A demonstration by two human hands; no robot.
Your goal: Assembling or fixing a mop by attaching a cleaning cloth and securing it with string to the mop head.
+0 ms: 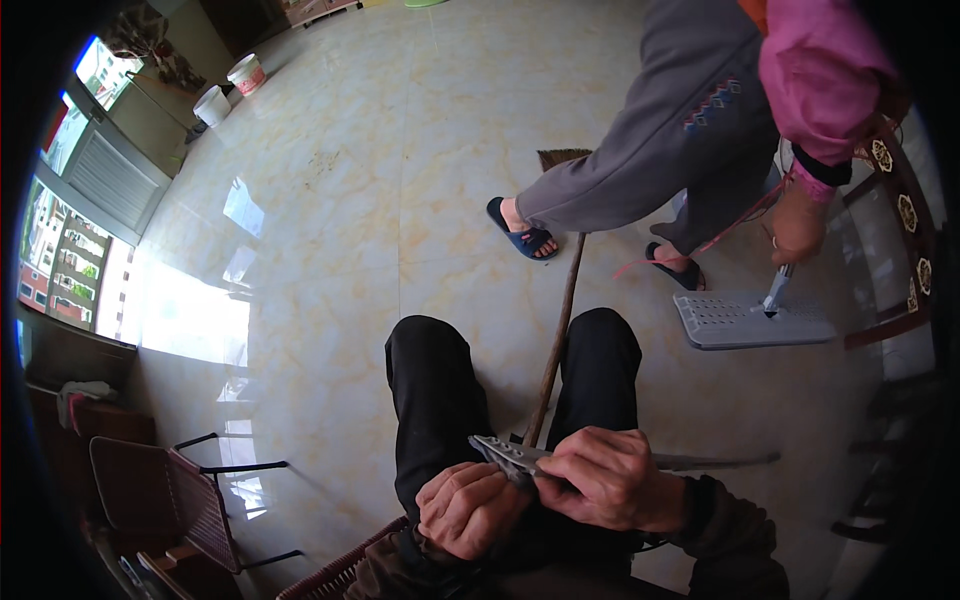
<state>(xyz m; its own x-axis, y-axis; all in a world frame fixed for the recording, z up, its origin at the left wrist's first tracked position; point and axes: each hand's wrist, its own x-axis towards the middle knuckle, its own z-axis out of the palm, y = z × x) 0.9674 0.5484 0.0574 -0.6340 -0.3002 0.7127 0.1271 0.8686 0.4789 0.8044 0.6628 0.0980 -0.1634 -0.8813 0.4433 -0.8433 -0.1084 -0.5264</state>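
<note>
Right hand pinches grey strip, long axis aimed forward-left; left hand curled, grip unclear.

Slippers, a woven chair, a flat mop and glossy floor tiles suggest a home.

Two wearer's hands, one co-worker's hand, one broom — one mop, two sandals, two buckets

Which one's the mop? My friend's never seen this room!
Find the standing person with the pink sleeve on the right. Follow their hand down to the floor, to the mop. It's flat and grey with holes; the broom has a brown stick.
</note>
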